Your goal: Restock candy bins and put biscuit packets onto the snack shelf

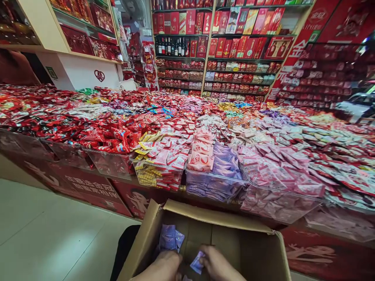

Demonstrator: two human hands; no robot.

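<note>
Both of my hands are inside an open cardboard box point(199, 212). My right hand point(212, 259) pinches a small purple packet point(197, 262) between thumb and fingers. My left hand point(168, 261) is curled close to the box's left wall, its fingertips hidden from view. Just beyond it lie several purple packets point(169, 237) in the box's left corner. Another pale packet shows partly at the bottom edge, between the hands. Behind the box, a clear bin point(216, 180) holds rows of similar purple packets beside pink ones.
Clear bins heaped with pink packets point(278, 168), red packets point(108, 134) and yellow packets point(148, 171) line the display's front. Shelves with boxes and bottles point(171, 47) stand behind. Tiled floor point(49, 230) lies at the left, and a dark-clothed leg point(127, 249) borders the box.
</note>
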